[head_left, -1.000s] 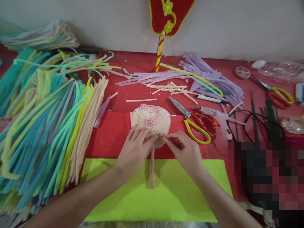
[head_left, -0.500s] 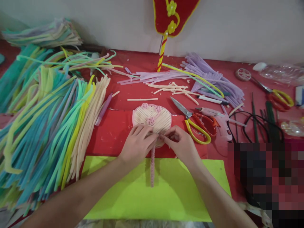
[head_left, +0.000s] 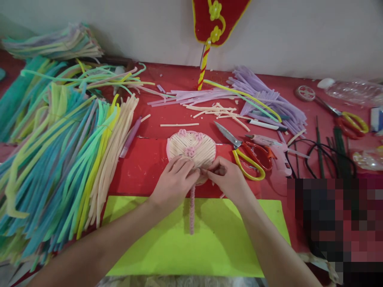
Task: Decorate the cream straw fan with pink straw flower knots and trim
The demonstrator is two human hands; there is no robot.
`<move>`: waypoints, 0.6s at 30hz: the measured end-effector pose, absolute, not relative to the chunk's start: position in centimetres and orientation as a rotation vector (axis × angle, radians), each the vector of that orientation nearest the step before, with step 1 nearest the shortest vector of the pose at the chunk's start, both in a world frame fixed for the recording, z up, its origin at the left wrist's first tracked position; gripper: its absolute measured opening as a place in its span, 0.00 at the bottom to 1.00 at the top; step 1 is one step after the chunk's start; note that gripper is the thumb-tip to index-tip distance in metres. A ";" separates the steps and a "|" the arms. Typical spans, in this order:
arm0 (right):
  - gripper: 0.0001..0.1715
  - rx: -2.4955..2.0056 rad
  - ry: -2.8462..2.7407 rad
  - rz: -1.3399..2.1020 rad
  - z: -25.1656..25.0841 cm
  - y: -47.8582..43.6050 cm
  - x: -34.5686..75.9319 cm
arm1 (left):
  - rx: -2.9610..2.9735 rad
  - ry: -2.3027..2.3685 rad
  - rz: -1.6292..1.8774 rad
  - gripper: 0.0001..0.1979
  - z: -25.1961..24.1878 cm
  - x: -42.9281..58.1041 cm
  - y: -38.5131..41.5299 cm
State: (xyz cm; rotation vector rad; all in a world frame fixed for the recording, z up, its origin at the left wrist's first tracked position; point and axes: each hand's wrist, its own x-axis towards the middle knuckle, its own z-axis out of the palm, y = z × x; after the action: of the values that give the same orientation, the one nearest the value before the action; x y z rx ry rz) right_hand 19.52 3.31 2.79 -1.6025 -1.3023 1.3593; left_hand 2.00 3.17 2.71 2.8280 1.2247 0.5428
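A round cream fan [head_left: 194, 145] with a pink rim and pink flower shapes lies on the red table, its twisted pink handle [head_left: 192, 211] pointing toward me over a yellow-green sheet [head_left: 221, 243]. My left hand [head_left: 176, 179] rests over the fan's lower left edge, fingers bent and closed at the base of the handle. At the lower right edge, my right hand [head_left: 227, 177] has thumb and forefinger pinched together, close to the left fingertips. Whatever sits between the fingertips is too small to make out.
Colourful pipe cleaners [head_left: 60, 159] cover the left side. Open scissors [head_left: 236, 143] and a pink glue gun [head_left: 278, 153] lie right of the fan. Behind are purple stems [head_left: 257, 93] and a red fan [head_left: 220, 20]. A plastic bottle [head_left: 353, 89] lies back right.
My right-hand fingers have shifted slightly at the fan's lower right edge. The left hand and the fan stay almost in the same place.
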 end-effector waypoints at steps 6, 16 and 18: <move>0.17 -1.610 -1.292 1.377 2.7 3.5 19.6 | 2.792 1.218 0.543 0.07 2.7 2.0 3.2; 0.17 -1.619 -1.290 1.359 2.6 3.3 19.5 | 2.763 1.194 0.564 0.07 2.4 2.0 3.3; 0.16 -1.617 -1.291 1.366 2.6 3.3 19.5 | 2.754 1.203 0.553 0.06 2.4 2.0 3.3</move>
State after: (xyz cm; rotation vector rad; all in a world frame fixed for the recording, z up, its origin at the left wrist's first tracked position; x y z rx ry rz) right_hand 19.52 3.34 2.63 -1.6166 -1.2914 1.3657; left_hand 1.98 3.26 2.41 2.7544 1.2032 0.5531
